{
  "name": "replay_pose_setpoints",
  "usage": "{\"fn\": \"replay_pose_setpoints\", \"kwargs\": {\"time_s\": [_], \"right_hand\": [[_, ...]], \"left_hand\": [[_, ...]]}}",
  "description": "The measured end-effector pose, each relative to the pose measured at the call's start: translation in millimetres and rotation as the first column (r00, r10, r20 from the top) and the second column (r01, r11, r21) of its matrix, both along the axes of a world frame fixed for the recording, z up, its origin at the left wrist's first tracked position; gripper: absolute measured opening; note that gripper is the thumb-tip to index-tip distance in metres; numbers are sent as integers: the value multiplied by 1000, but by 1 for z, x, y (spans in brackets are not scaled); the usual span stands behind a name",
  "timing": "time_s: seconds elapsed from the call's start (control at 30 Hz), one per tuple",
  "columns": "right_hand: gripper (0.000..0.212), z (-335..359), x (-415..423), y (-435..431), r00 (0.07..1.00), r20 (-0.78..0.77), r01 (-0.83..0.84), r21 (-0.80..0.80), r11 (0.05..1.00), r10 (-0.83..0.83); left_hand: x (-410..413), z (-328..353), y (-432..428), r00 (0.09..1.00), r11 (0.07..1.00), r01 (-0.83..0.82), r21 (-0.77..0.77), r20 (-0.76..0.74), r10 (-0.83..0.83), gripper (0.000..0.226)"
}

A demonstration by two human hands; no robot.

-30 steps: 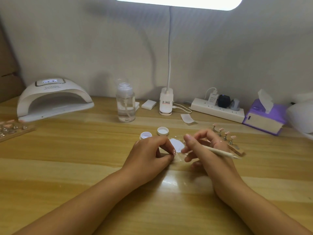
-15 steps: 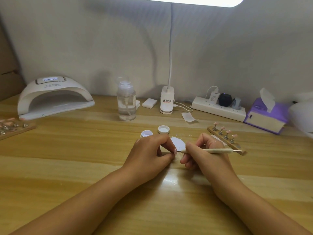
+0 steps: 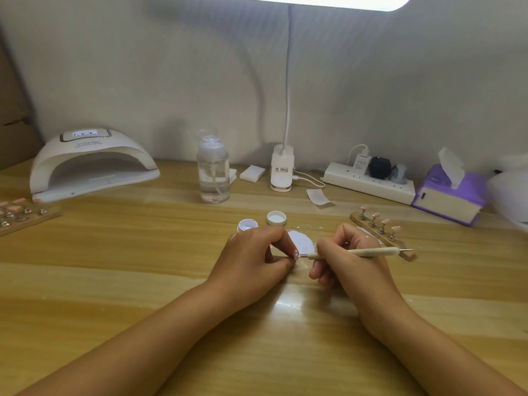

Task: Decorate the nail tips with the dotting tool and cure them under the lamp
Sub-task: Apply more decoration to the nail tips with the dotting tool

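Left edge of the surface: a wooden strip of pink nail tips (image 3: 23, 217). Behind it, near the back-left corner, is the white dome curing lamp (image 3: 91, 164), mouth facing the person, so prob. ready for the curing step. A clear plastic pump bottle (image 3: 213, 178) stands upright toward the back edge.

Mid-surface: a small open white jar (image 3: 247, 225) w/ its white lid (image 3: 276, 218) just beside it. Both sit just behind the left hand (image 3: 254, 261), close for reloading, I'd say. Left hand's grip: thumb + forefinger pinched tight on what looks like a small pale nail tip (image 3: 296, 255), too small to confirm. It's held low at the surface, prob. to steady it.

The cream pen-shaped dotting tool (image 3: 363, 252) runs approx. parallel to the near edge. Its working end points left at that pinch; the spare metal end points right. The right hand (image 3: 351, 270) has a pencil-type grip closed round the tool's front part, and its little-finger side seems to rest on the surface for control. A wooden stand w/ four pink nail tips (image 3: 380, 231) sits just behind, toward the right edge.
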State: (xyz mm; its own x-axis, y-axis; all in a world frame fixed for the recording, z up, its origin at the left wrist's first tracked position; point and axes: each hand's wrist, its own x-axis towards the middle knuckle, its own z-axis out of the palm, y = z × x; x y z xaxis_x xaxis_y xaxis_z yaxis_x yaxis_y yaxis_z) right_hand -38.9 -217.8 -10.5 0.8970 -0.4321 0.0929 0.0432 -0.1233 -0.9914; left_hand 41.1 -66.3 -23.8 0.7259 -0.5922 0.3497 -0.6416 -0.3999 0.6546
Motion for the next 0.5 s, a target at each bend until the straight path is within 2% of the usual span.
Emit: {"fn": "replay_pose_setpoints", "kwargs": {"time_s": [0.27,0.5], "right_hand": [[28,2,-1,2,1000,0,16,-23,1000,-16],[41,4,-2,3,1000,3,20,-46,999,-20]], "left_hand": [[0,0,0,1000,1000,6,-1,2,-6,15],[0,0,-1,1000,1000,0,-6,-9,0,15]]}}
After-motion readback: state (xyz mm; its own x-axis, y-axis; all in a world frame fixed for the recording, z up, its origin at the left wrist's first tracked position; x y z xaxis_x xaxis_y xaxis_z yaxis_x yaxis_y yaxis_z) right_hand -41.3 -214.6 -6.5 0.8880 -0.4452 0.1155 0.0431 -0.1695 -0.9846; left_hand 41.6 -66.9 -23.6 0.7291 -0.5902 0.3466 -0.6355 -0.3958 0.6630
